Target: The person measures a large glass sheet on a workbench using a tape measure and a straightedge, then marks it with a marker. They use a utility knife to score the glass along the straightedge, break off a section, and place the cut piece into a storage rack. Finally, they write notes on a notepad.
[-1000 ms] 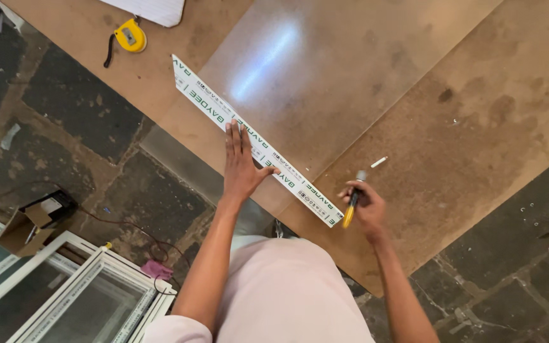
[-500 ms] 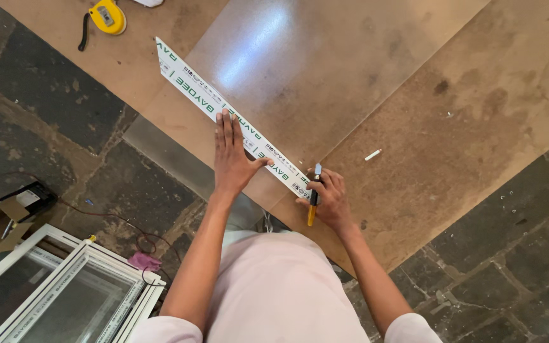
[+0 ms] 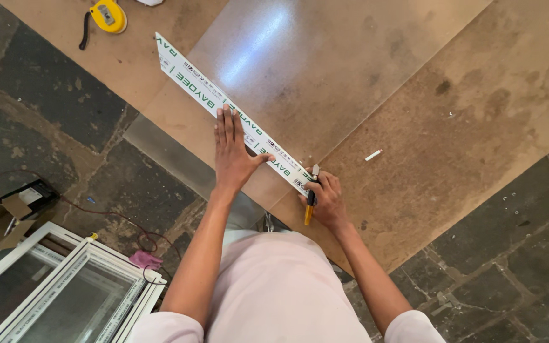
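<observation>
yellow-handled knife (image 3: 310, 204) gripped in right hand (image 3: 327, 202), blade at near end of white strip (image 3: 233, 116), frame centre. left hand (image 3: 233, 152) flat, fingers spread, pinning the strip on clear sheet (image 3: 325, 76). looks like the cut's tail end; sheet not visibly parted.

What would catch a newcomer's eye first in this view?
Probably the long white strip lying diagonally across the clear glossy sheet on the brown board, pressed flat by the left hand. At the strip's near end the right hand holds a yellow-handled knife against its edge. A yellow tape measure lies at top left, and a white window frame lies on the floor at bottom left.
</observation>
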